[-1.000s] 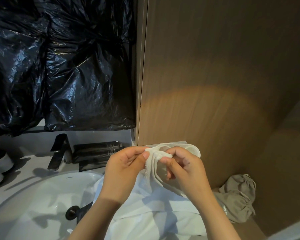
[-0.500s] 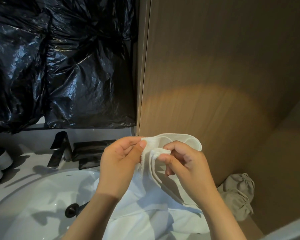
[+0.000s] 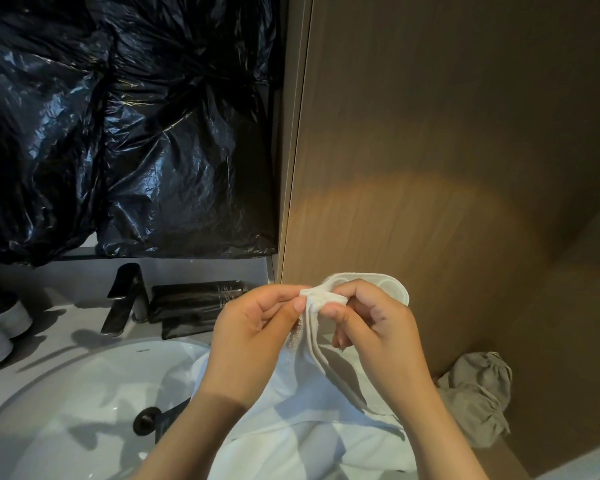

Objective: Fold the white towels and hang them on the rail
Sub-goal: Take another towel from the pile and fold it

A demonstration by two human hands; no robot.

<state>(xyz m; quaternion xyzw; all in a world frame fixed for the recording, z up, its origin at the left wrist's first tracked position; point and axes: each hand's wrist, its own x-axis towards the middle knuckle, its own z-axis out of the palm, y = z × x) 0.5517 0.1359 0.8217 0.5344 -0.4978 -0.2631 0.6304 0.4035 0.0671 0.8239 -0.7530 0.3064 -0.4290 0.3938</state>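
The step in hand looks like matching corners for a fold. The left hand (image 3: 257,341) and the right hand (image 3: 371,337) are close together just above the right rim of the sink (image 3: 84,393), and the fingers (image 3: 336,311) of each pinch a bunched corner of the white towel (image 3: 302,445), thumb against forefinger. From that pinch the towel hangs down and toward the person, so its long axis runs from the hands to the lower edge of the view. Its doubled hems lie side by side, and its lower part drapes over the right side of the sink. No rail shows. Next, I judge, the corners need squaring and the cloth needs lifting clear of the sink so the fold falls straight.
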